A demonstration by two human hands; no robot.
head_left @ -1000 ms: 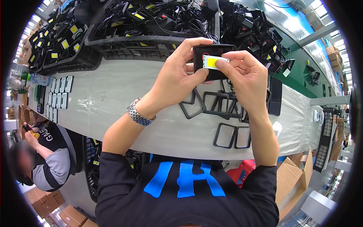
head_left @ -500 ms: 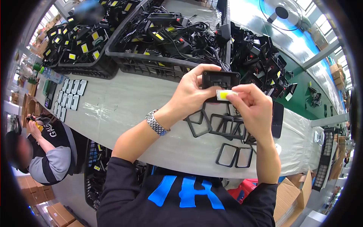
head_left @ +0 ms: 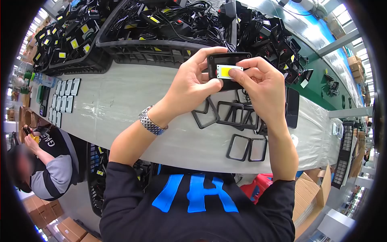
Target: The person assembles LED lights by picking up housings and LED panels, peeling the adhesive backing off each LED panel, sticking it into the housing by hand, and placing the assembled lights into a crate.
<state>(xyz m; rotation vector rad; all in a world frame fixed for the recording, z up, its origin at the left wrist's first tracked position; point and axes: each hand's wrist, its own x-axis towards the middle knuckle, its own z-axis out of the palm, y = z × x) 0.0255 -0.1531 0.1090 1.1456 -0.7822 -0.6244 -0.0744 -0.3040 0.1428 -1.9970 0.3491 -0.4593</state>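
My left hand point(head_left: 197, 76) grips a black lamp housing point(head_left: 213, 60) by its left side, thumb along the lower edge. Across the housing's open face lies a white LED panel point(head_left: 226, 71) with a yellow centre. My right hand point(head_left: 260, 78) pinches the panel's right end between thumb and fingers. Whether the panel is seated inside or just held over the housing I cannot tell. Below the hands, several black rectangular frames point(head_left: 205, 115) are scattered on the covered table point(head_left: 169, 141). Two glass-filled frames point(head_left: 238, 147) lie side by side nearer me.
A black crate point(head_left: 141, 50) of corded lamps stands beyond my hands, with another crate point(head_left: 82, 64) to its left. Several silver plates point(head_left: 64, 97) lie in rows at the table's left. A co-worker point(head_left: 52, 161) sits at the left; an opened carton point(head_left: 310, 197) stands at the lower right.
The LED panel has moved left over the middle of the housing and now lies flatter across it. My left thumb has shifted from the panel's edge to the housing's lower edge. The view has tilted down.
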